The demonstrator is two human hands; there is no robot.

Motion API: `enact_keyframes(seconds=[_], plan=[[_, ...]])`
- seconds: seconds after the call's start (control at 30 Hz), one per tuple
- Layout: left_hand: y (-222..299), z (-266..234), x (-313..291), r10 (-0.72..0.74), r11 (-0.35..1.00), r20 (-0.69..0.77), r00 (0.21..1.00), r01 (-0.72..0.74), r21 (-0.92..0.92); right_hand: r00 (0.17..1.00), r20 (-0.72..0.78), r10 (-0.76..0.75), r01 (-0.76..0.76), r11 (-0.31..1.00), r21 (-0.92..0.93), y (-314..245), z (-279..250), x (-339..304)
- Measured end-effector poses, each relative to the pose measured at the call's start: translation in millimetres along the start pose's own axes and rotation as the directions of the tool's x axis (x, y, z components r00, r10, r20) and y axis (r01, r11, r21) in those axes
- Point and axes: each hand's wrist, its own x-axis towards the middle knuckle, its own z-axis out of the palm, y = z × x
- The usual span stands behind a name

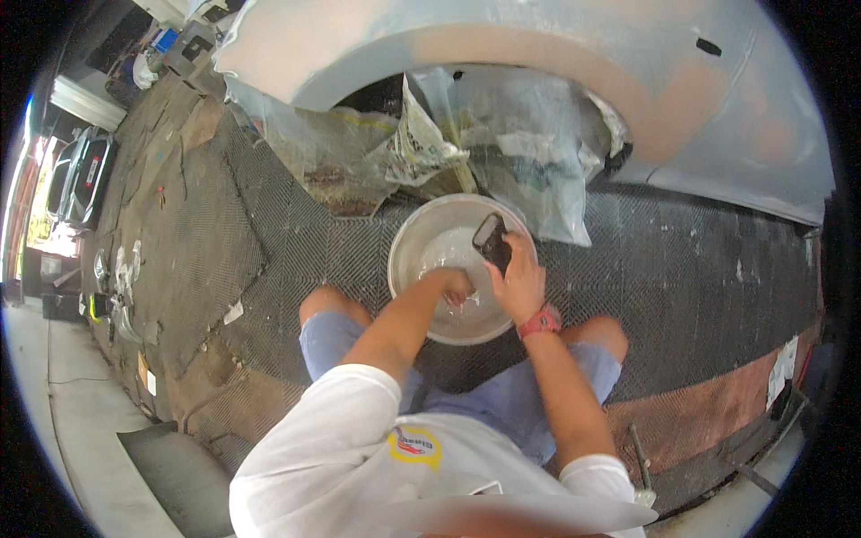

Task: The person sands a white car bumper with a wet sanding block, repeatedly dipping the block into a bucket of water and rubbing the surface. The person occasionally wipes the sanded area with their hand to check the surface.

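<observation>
Above a round pale bucket (403, 247), holding a dark block (494, 242) in the right hand (519, 285); with the left hand (459, 288) inside, cannot tell whether clenched. Could drop the block in through a wet, loosened hold.

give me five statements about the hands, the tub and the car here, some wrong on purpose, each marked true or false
1. The right hand holds a dark, rounded oblong block. True.
2. The left hand rests on a bare knee. False: it is inside the round, whitish tub.
3. A pinkish-red watch is strapped on the right arm. True.
4. The tub stands on smooth white tiles. False: it stands on dark, ribbed matting.
5. Translucent plastic sheeting shows beneath the grey, peach-patched car body. True.
</observation>
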Motion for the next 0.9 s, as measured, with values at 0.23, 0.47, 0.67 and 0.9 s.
enact_keyframes(seconds=[0.23, 0.47, 0.67, 0.9], plan=[[-29, 11, 44, 0.102, 0.782, -0.452, 0.886, 0.210, 0.587, 0.998, 0.031, 0.058, -0.057, 0.998, -0.023, -4, 1, 2], [58, -89, -174, 0.307, 0.799, 0.013, 0.951, -0.266, 0.540, 0.992, 0.045, 0.117, -0.118, 0.993, 0.005, -11, -4, 5], [134, -150, -473, 0.873, 0.324, -0.481, 0.073, -0.824, 0.464, 0.995, 0.018, 0.099, -0.098, 0.992, -0.077, -7, 0, 2], [260, -208, -515, 0.923, 0.270, -0.035, -0.382, 0.582, 0.767, 0.998, 0.020, 0.065, -0.062, 0.991, -0.121, -4, 4, 0]])
